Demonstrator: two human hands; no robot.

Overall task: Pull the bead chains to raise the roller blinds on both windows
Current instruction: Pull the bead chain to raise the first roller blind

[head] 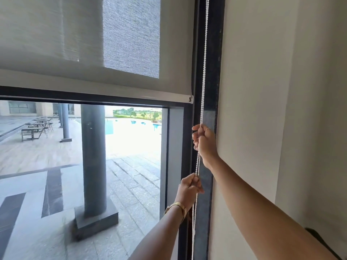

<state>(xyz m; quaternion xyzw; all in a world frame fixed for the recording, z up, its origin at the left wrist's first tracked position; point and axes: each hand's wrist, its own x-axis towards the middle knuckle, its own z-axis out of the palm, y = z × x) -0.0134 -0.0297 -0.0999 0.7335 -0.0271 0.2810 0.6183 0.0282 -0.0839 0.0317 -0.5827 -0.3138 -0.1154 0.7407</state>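
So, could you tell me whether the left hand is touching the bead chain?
Touching: the head view shows the left hand closed around the bead chain, below the right hand.

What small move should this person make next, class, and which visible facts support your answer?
Probably draw the right hand down along the bead chain, then regrip higher with the left hand. Both hands are closed on the chain, right above left, and the blind's bottom bar hangs only partway up the window.

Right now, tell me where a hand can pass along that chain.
Free: the stretch of bead chain between the right hand and left hand, and the long run above the right hand. Crowded: the blind's bottom rail ends close beside the chain.
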